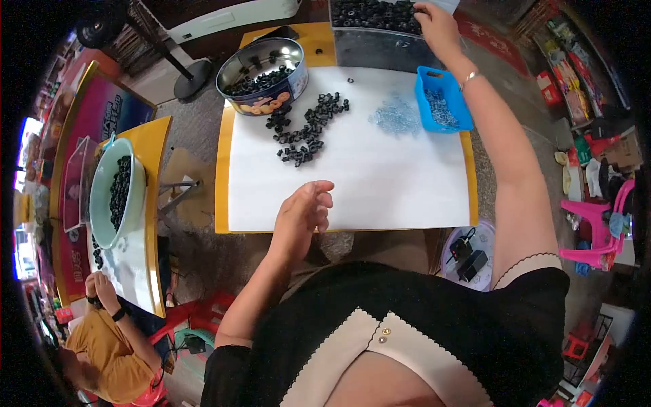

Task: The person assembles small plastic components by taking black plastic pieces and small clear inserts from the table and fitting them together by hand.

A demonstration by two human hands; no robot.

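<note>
At the white-topped table, I observe the bin at the far end, the right hand bent-fingered over its right side, hold indeterminable, the left hand half-curled, apparently empty, and judge that modest scoops best keep the black pieces inside from spilling.

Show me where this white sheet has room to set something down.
Widest: front right, between the left hand, the clear bluish pieces and the blue tray. Also front left, nearer than the tin, left of the black pieces. A narrower lane, one stray black piece at its far end, parts black and clear. Crowded: far left and right, around tin and tray.
</note>
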